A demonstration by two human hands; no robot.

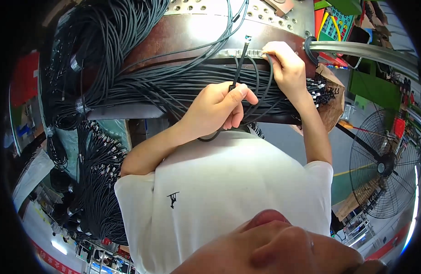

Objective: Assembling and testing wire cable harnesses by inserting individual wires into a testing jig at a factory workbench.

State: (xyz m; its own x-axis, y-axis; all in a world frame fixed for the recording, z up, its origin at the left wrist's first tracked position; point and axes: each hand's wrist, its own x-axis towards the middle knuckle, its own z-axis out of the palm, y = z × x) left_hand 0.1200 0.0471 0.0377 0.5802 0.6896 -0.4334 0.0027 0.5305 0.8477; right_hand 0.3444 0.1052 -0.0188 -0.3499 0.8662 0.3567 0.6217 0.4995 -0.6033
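with the left hand [217,107] pinching one black cable [240,64] upright above the bundle [174,84] at the worktop [187,34] near edge, the right hand [286,68], fingers closed on its loop, should best feed slack gently.

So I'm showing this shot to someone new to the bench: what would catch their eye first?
Probably the thick mass of black cables lying across the brown worktop and spilling down its left side. Next, the two hands at centre: the left hand pinches one black cable with a metal tip upright, while the right hand presses at the worktop edge. A large floor fan stands at the right.
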